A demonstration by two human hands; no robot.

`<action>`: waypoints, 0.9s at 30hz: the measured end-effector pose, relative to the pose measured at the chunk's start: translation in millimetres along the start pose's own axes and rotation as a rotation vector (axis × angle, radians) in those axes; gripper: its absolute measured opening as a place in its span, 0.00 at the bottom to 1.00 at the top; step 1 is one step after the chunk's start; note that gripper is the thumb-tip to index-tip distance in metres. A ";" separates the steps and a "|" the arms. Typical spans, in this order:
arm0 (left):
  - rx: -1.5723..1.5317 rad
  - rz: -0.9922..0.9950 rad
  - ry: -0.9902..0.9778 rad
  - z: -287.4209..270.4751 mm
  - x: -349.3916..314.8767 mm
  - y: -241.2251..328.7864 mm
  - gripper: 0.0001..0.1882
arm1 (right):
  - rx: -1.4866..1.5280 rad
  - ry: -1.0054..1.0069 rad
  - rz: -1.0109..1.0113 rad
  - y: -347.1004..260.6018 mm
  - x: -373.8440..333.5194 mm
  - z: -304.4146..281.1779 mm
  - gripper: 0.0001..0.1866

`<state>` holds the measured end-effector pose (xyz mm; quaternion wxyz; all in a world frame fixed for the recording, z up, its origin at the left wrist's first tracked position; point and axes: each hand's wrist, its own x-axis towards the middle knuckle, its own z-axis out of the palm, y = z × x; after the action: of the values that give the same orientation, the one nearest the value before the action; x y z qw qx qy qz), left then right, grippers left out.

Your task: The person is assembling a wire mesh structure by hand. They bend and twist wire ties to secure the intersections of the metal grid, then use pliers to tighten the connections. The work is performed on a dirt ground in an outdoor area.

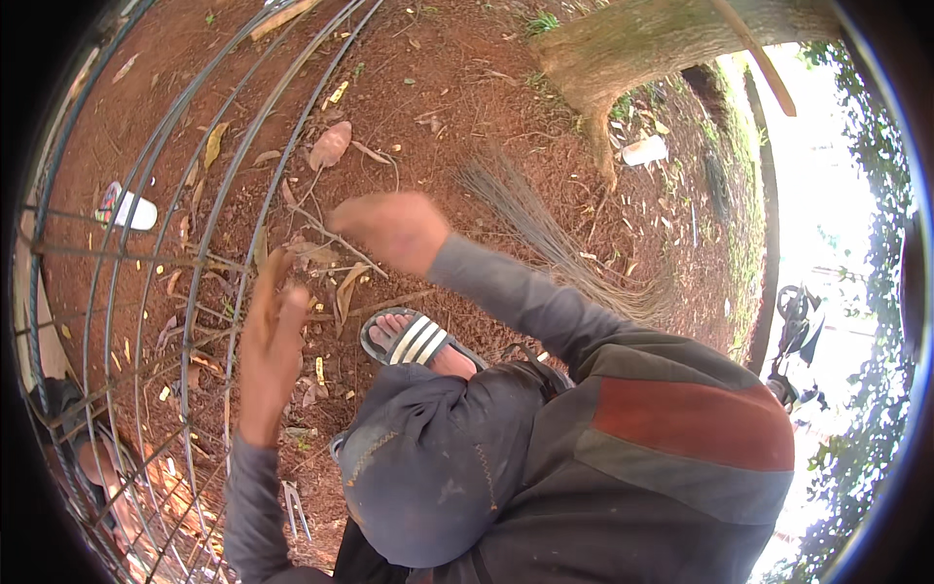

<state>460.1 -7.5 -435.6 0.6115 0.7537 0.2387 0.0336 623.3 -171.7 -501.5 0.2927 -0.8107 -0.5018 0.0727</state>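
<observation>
On the left, my left hand (270, 348) is raised beside the bent metal rods (204, 255), its fingers stretched out and the thumb apart. I see nothing held in it. My right hand (401, 232) is in front of my foot, above twigs and dry leaves (347, 287). It points left toward the rods, and motion smears its fingers, so whether they grip anything is unclear. The rods curve along the left side, crossed by thinner bars in a cage-like lattice. Below my left hand, a metal tool with two prongs or handles (296, 510) lies on the soil.
My sandalled foot (413, 339) stands on red soil. A bundle of thin sticks (555, 234) lies to the right, near a tree trunk (671, 49). A pinkish stone (331, 146) lies ahead. Behind the lattice, another person's leg (102, 467) shows. A motorbike (798, 321) stands far right.
</observation>
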 end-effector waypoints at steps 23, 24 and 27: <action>0.688 0.229 1.463 -203.7 -230.5 38.1 0.23 | 1.207 -1.075 0.491 58.9 37.1 -68.2 0.17; 0.572 0.202 1.365 -195.8 -228.4 21.4 0.24 | 1.372 -1.153 0.469 51.6 45.4 -52.2 0.17; 0.398 0.146 0.907 -139.1 -206.0 -4.3 0.24 | 1.439 -1.278 0.539 -29.8 68.5 -33.5 0.17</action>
<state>229.0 36.5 -355.2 0.2863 0.7799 0.4292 0.3544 647.3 -116.9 -445.7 0.3631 -0.3360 -0.2010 0.8455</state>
